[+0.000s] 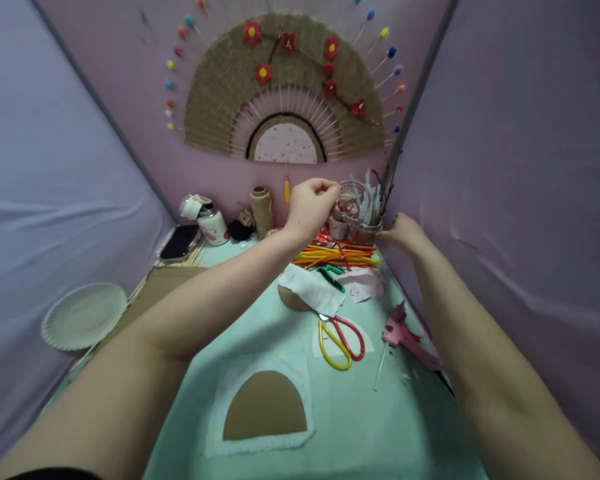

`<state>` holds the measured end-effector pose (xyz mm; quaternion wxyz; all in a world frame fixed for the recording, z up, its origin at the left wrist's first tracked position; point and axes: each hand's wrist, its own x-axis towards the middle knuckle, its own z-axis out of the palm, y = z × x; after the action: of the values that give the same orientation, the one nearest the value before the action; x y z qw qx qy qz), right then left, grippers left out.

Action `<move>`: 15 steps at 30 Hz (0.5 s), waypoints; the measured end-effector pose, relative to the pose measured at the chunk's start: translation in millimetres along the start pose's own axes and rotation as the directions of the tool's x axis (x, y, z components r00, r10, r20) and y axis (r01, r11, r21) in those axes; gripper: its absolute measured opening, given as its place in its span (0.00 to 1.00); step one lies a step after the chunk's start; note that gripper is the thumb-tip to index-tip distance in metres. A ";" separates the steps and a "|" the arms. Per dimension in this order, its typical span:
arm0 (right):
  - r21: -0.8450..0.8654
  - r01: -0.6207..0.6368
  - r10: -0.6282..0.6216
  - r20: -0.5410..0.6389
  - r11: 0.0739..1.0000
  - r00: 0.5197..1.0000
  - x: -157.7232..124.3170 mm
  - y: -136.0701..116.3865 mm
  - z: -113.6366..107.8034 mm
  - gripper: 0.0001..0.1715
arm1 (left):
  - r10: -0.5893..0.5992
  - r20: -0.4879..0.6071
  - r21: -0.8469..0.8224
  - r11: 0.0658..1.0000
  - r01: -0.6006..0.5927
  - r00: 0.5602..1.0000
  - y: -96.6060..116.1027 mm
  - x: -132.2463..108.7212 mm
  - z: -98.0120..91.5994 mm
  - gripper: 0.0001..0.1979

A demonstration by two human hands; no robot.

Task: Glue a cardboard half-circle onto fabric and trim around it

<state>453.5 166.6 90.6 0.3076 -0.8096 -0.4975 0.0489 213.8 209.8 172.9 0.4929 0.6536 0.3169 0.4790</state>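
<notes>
My left hand reaches to the back of the table, its thumb and fingers pinched together beside a round clear plastic container. What lies in the pinch is too small to make out. At the back right, my right hand grips the side of a brown tub holding pale strips and dark twigs; its far fingers are partly hidden. Below the hands lies a bundle of orange and yellow pipe cleaners. Nearest me, a brown cardboard half-disc rests on a larger piece of pale fabric.
Scissors lie mid-table over a white half-disc. A pink glue gun sits at the right. A twine spool, bottle, phone and white plate stand left. A decorated fan hangs behind.
</notes>
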 end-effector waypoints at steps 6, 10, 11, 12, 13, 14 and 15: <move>0.557 0.022 -0.110 0.125 0.830 0.986 -156.3 -54.6 -0.6 0.25 | -0.326 0.158 -0.180 0.919 0.352 0.932 -23.2 -114.9 -74.8 0.05; 0.759 -0.187 -0.233 0.409 0.624 0.882 -241.8 -96.4 43.0 0.24 | -0.482 0.220 -0.170 0.837 0.520 0.848 -49.4 -175.5 -100.7 0.04; 0.751 -0.219 -0.212 0.432 0.623 0.877 -253.0 -101.0 56.2 0.19 | -0.516 0.227 -0.162 0.816 0.555 0.826 -55.4 -185.9 -106.2 0.04; 0.739 -0.241 -0.191 0.447 0.629 0.874 -260.6 -103.0 68.4 0.16 | -0.554 0.241 -0.147 0.791 0.594 0.797 -60.9 -194.4 -111.9 0.04; 0.729 -0.265 -0.170 0.464 0.631 0.870 -265.3 -102.8 79.0 0.15 | -0.594 0.260 -0.125 0.761 0.636 0.762 -65.8 -201.3 -117.9 0.05; 0.718 -0.296 -0.146 0.483 0.630 0.863 -268.3 -101.3 87.5 0.16 | -0.633 0.276 -0.098 0.730 0.677 0.723 -70.3 -206.8 -124.2 0.07; 0.708 -0.336 -0.126 0.514 0.621 0.848 -270.5 -99.1 94.0 0.18 | -0.668 0.286 -0.065 0.702 0.709 0.687 -74.2 -211.1 -130.4 0.11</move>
<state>205.1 14.2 7.7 0.4767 -0.5805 -0.4396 0.4925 23.9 90.4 43.6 0.7252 0.4945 0.4353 0.2004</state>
